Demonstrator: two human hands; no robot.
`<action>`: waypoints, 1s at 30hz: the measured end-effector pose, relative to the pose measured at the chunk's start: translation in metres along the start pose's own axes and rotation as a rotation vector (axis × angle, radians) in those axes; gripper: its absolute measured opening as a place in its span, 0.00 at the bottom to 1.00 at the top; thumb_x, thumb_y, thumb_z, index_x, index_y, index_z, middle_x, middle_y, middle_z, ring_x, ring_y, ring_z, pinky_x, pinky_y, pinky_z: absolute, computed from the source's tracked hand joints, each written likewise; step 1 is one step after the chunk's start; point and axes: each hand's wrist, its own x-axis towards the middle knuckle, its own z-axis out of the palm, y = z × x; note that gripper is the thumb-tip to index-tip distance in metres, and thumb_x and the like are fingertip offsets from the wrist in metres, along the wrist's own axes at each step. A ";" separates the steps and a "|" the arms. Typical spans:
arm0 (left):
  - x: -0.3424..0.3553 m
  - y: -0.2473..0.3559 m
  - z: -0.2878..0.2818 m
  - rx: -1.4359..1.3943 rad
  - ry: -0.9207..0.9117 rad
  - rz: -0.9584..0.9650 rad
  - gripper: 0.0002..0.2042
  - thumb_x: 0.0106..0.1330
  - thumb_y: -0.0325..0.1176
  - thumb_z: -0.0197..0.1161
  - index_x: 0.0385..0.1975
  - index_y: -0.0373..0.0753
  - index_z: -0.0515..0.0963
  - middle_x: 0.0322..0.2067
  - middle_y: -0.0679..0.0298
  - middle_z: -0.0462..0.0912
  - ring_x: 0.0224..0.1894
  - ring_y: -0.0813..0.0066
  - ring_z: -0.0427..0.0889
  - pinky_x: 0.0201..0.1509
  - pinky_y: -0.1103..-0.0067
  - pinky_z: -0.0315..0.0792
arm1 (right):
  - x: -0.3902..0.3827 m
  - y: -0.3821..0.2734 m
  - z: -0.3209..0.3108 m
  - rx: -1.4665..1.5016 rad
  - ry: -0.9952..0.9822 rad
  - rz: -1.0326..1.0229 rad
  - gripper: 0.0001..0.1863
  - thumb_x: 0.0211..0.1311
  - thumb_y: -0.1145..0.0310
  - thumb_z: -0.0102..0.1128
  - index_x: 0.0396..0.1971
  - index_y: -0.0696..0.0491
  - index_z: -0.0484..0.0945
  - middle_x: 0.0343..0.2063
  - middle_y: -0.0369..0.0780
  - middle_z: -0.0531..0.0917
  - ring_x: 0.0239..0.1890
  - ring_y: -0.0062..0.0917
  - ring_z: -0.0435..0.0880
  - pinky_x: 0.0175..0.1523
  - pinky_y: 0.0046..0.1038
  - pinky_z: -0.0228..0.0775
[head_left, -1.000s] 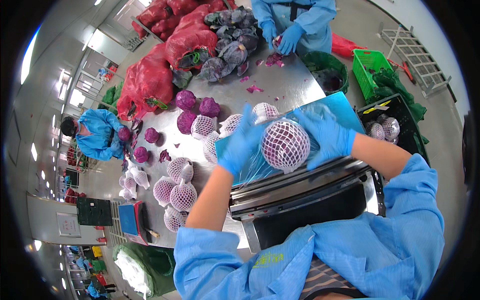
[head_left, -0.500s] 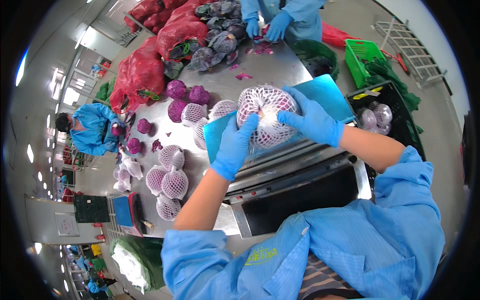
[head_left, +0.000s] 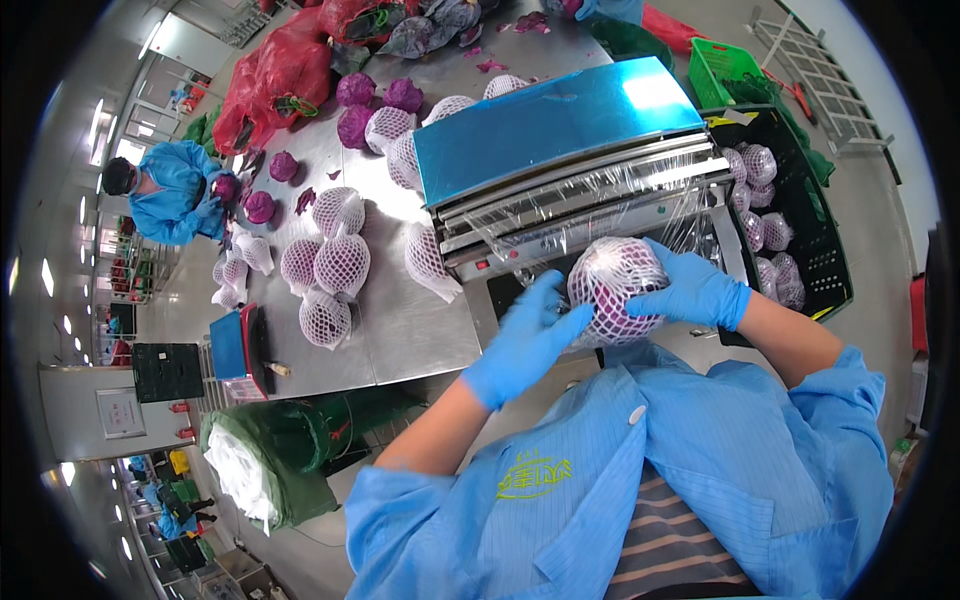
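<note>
My right hand (head_left: 695, 290), in a blue glove, grips a red cabbage in a white net sleeve (head_left: 610, 270) from the side, low over the front of the wrapping machine (head_left: 530, 130). My left hand (head_left: 525, 340), also gloved, is just left of the cabbage, its fingers apart; whether a fingertip touches it I cannot tell. The machine has a bright blue top, and clear film (head_left: 560, 205) stretches across its metal front. Several netted cabbages (head_left: 340, 265) lie on the steel table (head_left: 410, 350) to its left, with bare purple cabbages (head_left: 355, 125) farther back.
A black crate (head_left: 820, 290) with wrapped cabbages stands right of the machine, a green crate (head_left: 720, 70) behind it. Red mesh sacks (head_left: 270, 95) are piled at the back. A co-worker (head_left: 170, 195) handles cabbage at the left; another's gloved hands show at the top. A green sack (head_left: 285, 465) sits lower left.
Both my hands have come toward my body and down with the cabbage, off the blue top, which is now uncovered. My left hand has loosened from the cabbage. The view has shifted.
</note>
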 end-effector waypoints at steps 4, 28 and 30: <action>-0.042 -0.070 -0.023 -0.674 -0.488 -0.463 0.35 0.69 0.63 0.47 0.60 0.35 0.69 0.53 0.49 0.77 0.45 0.65 0.81 0.44 0.74 0.77 | -0.009 0.003 0.010 0.137 0.018 0.014 0.52 0.48 0.52 0.75 0.69 0.55 0.56 0.53 0.47 0.80 0.52 0.33 0.81 0.55 0.32 0.75; 0.056 -0.012 0.057 0.777 0.273 1.098 0.08 0.54 0.36 0.67 0.26 0.41 0.79 0.29 0.63 0.80 0.33 0.58 0.76 0.41 0.64 0.70 | -0.064 0.001 0.037 -0.946 0.874 -0.522 0.46 0.52 0.42 0.62 0.59 0.67 0.65 0.36 0.52 0.82 0.36 0.39 0.84 0.44 0.34 0.76; 0.051 -0.024 0.047 0.722 0.497 0.933 0.18 0.52 0.37 0.72 0.40 0.37 0.77 0.37 0.55 0.77 0.40 0.54 0.75 0.47 0.65 0.70 | -0.094 0.014 0.017 -0.634 0.962 -0.540 0.42 0.53 0.38 0.61 0.52 0.65 0.74 0.40 0.50 0.82 0.39 0.36 0.84 0.45 0.32 0.76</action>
